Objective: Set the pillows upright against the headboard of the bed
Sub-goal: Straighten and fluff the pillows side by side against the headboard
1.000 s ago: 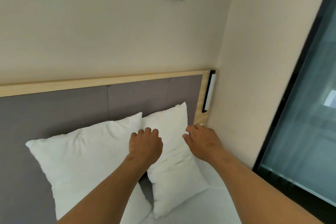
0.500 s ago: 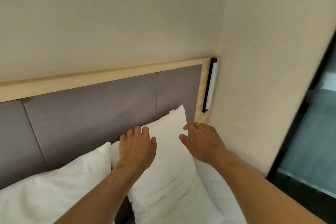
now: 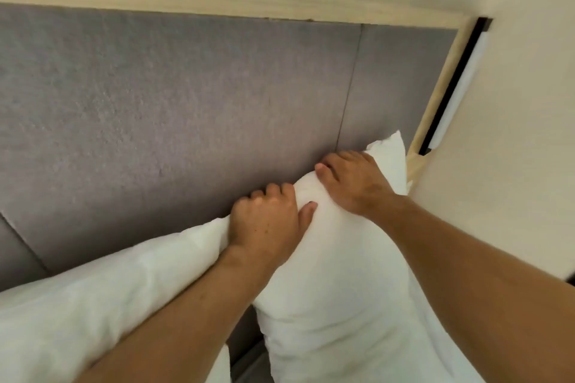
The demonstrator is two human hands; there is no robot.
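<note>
While the left pillow (image 3: 102, 298) already leans against the grey padded headboard (image 3: 186, 109), the right pillow (image 3: 336, 283) next to it also stands on end in the corner by the wall, so most of the job looks done and what remains seems to be seating and squaring this second one. The left hand (image 3: 267, 224) has its fingers (image 3: 273, 193) clenched over the right pillow's top edge, thumb pressed into the front. The right hand (image 3: 351, 183) grips the same edge nearer the corner, fingers curled behind it. Compared with half a second ago, both hands have gone from lying open on the pillow's face to grasping its top, and the view has moved much closer to the headboard.
</note>
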